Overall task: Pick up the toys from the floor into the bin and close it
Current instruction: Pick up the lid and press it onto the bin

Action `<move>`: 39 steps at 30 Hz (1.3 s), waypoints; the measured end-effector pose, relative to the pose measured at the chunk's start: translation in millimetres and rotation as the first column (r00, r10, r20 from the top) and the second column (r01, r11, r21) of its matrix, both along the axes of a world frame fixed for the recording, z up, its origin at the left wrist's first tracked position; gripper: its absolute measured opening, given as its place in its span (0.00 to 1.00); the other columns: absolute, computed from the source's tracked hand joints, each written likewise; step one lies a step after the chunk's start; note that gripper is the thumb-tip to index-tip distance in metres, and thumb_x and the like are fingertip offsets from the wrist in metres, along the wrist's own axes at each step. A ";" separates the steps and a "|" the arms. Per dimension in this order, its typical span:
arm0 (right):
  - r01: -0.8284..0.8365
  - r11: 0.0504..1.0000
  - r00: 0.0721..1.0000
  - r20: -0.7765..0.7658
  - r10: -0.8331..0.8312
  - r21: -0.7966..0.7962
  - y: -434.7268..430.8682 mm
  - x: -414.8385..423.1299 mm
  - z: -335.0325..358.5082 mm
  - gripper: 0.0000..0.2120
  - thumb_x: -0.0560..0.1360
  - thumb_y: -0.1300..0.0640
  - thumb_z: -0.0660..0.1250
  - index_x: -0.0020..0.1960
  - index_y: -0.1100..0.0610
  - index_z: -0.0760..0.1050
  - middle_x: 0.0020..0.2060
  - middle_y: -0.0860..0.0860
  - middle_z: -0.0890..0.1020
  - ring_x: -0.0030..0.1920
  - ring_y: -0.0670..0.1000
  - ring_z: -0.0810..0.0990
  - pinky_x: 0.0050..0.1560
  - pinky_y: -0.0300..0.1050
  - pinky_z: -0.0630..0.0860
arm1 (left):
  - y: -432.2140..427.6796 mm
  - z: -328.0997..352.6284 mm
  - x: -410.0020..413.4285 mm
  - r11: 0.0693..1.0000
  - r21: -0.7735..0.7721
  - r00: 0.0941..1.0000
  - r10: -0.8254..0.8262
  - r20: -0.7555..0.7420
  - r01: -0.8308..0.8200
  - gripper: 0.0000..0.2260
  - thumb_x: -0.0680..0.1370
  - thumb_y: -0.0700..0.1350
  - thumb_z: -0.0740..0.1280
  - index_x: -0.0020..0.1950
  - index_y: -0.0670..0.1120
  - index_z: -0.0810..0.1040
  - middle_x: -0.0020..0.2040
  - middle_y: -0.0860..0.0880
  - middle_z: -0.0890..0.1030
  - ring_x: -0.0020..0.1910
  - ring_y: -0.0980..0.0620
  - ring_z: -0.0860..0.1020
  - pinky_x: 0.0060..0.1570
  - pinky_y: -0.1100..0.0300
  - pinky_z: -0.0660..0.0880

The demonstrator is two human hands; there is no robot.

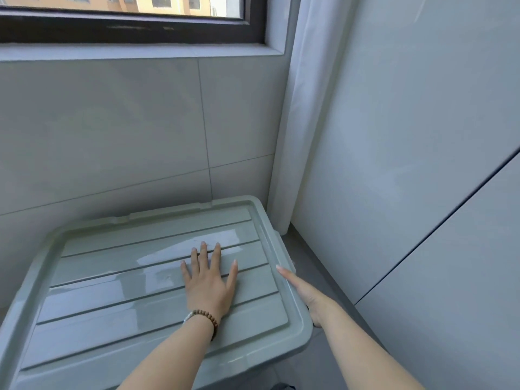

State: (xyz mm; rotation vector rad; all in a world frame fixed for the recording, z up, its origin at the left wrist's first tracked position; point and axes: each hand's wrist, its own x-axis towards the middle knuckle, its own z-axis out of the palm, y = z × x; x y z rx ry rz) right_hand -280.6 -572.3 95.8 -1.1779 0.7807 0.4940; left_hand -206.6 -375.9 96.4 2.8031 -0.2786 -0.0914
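Note:
A pale green plastic bin stands in the room's corner with its ribbed lid [112, 291] lying flat on top, covering the inside. My left hand [209, 282] rests palm down on the lid's middle right, fingers spread, a bead bracelet on the wrist. My right hand [305, 295] is at the lid's right rim; its thumb lies along the top edge and its fingers curl under the rim, out of sight. No toys are visible.
A grey tiled wall [112, 130] rises close behind the bin, with a dark-framed window [126, 26] above. A white curtain [298, 122] hangs in the corner, and a pale wall panel [408, 164] runs along the right. A narrow strip of grey floor [315, 263] lies between bin and panel.

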 end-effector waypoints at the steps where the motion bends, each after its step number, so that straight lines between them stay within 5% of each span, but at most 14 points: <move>1: 0.019 0.999 1.000 -0.006 -0.019 -0.030 1.8 0.8 0.1 0.43 0.54 0.32 0.76 0.63 0.52 0.74 0.54 0.57 0.83 0.55 0.57 0.81 0.60 0.55 0.76 | 0.0 0.1 0.0 1.000 0.000 1.000 0.001 0.001 -0.001 0.39 0.68 0.68 0.30 0.77 0.56 0.46 0.78 0.50 0.44 0.77 0.49 0.40 0.74 0.48 0.36; 4: 0.174 0.931 0.985 0.070 -0.160 -0.322 3.1 3.4 -8.8 0.50 0.48 0.31 0.77 0.63 0.55 0.73 0.56 0.55 0.80 0.55 0.56 0.80 0.59 0.54 0.76 | -0.3 1.2 0.3 1.000 0.000 1.000 0.003 0.002 -0.003 0.39 0.68 0.68 0.30 0.77 0.56 0.46 0.78 0.50 0.44 0.77 0.48 0.40 0.74 0.48 0.36; 6: 0.234 0.824 0.967 0.212 -0.142 -0.515 6.1 2.8 -3.9 0.38 0.55 0.36 0.78 0.56 0.58 0.75 0.51 0.54 0.81 0.51 0.53 0.80 0.51 0.45 0.78 | 0.1 1.6 0.7 1.000 0.002 1.000 0.002 0.001 -0.002 0.39 0.68 0.68 0.30 0.77 0.55 0.46 0.78 0.50 0.44 0.77 0.48 0.40 0.74 0.47 0.36; 9: 0.252 0.792 0.941 0.332 -0.067 -0.555 11.2 2.2 7.7 0.16 0.67 0.48 0.75 0.49 0.56 0.79 0.44 0.50 0.84 0.46 0.50 0.82 0.41 0.38 0.76 | 0.2 2.0 0.3 1.000 -0.010 1.000 0.003 -0.002 -0.003 0.39 0.68 0.68 0.31 0.77 0.55 0.47 0.78 0.50 0.45 0.77 0.49 0.40 0.74 0.47 0.36; 15: 0.249 0.704 0.936 0.351 0.000 -0.666 14.1 6.2 5.7 0.12 0.71 0.47 0.71 0.46 0.56 0.79 0.42 0.49 0.83 0.43 0.49 0.81 0.37 0.37 0.74 | -0.3 2.6 0.8 1.000 -0.006 1.000 0.001 -0.007 -0.001 0.39 0.68 0.68 0.31 0.77 0.55 0.47 0.78 0.50 0.44 0.77 0.48 0.40 0.74 0.47 0.36; 18: 0.232 0.617 0.945 0.324 0.040 -0.752 18.2 9.4 -3.1 0.14 0.73 0.46 0.68 0.45 0.57 0.77 0.42 0.53 0.82 0.43 0.53 0.80 0.42 0.45 0.77 | 0.5 2.5 1.5 1.000 -0.001 1.000 -0.001 -0.006 0.001 0.39 0.68 0.68 0.32 0.77 0.55 0.46 0.78 0.50 0.44 0.77 0.48 0.40 0.74 0.47 0.36; 24: 0.126 0.702 0.945 0.300 0.129 -0.700 7.0 45.0 8.1 0.17 0.73 0.44 0.67 0.59 0.49 0.73 0.49 0.44 0.79 0.50 0.49 0.78 0.45 0.41 0.72 | 0.4 1.9 2.4 1.000 0.005 1.000 -0.008 -0.006 0.009 0.39 0.67 0.68 0.31 0.77 0.55 0.44 0.78 0.50 0.42 0.76 0.48 0.39 0.74 0.47 0.35; 29: 0.051 0.786 0.951 0.270 0.151 -0.616 3.3 65.7 12.7 0.25 0.72 0.49 0.69 0.66 0.51 0.68 0.56 0.47 0.77 0.55 0.49 0.76 0.53 0.40 0.69 | 4.7 1.8 1.1 1.000 0.020 1.000 -0.011 -0.026 0.011 0.34 0.73 0.68 0.37 0.77 0.56 0.44 0.78 0.51 0.43 0.76 0.49 0.39 0.74 0.48 0.36; 35: 0.028 0.750 0.953 0.243 0.180 -0.661 41.4 35.6 12.6 0.29 0.76 0.48 0.63 0.74 0.48 0.58 0.68 0.48 0.71 0.68 0.53 0.69 0.68 0.46 0.66 | 38.4 4.6 -17.6 0.999 0.017 0.999 -0.031 -0.022 0.032 0.39 0.67 0.68 0.30 0.77 0.57 0.46 0.78 0.52 0.44 0.77 0.50 0.40 0.74 0.48 0.37; 39: 0.028 0.768 0.950 0.257 0.179 -0.639 78.1 5.0 17.0 0.30 0.78 0.48 0.62 0.76 0.49 0.55 0.71 0.48 0.67 0.70 0.52 0.66 0.69 0.45 0.63 | 72.1 8.0 -41.7 0.999 0.014 0.999 -0.034 -0.030 0.035 0.39 0.67 0.68 0.32 0.77 0.58 0.47 0.78 0.53 0.46 0.77 0.50 0.41 0.74 0.49 0.36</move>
